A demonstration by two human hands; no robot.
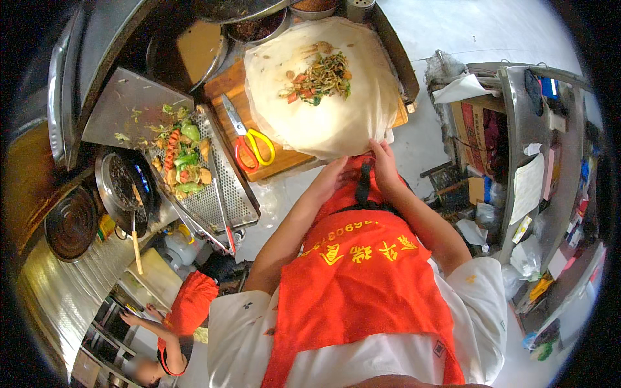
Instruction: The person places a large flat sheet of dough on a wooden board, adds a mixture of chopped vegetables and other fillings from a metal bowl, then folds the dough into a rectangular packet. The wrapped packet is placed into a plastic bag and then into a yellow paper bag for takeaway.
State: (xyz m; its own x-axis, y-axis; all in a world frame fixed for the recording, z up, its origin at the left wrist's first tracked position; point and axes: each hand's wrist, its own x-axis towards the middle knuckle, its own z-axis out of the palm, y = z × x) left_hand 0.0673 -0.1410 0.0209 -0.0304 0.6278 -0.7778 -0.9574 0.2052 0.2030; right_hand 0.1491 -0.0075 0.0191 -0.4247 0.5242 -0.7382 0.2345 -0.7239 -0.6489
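Note:
A stack of thin round flatbread sheets (310, 123) lies on a wooden cutting board (286, 164), with a heap of mixed cooked vegetables (327, 77) on top. My right hand (385, 165) has its fingertips at the near edge of the sheets; whether it pinches one cannot be told. Just left of it, my left hand (335, 177) is beside the same edge, in front of the red apron, its fingers partly hidden. Scissors (246, 138) with one red and one yellow handle rest on the board, left of the sheets. Brown sauce smears show near the vegetables.
A perforated metal tray (237, 199) holds sausage, greens and fried pieces, with tongs (220, 199) across it. Further left are a pan (116, 186) and a round dark griddle (72, 223). Sauce bowls (257, 29) stand beyond the board. A co-worker in red (191, 300) is at lower left; metal shelving (514, 145) stands right.

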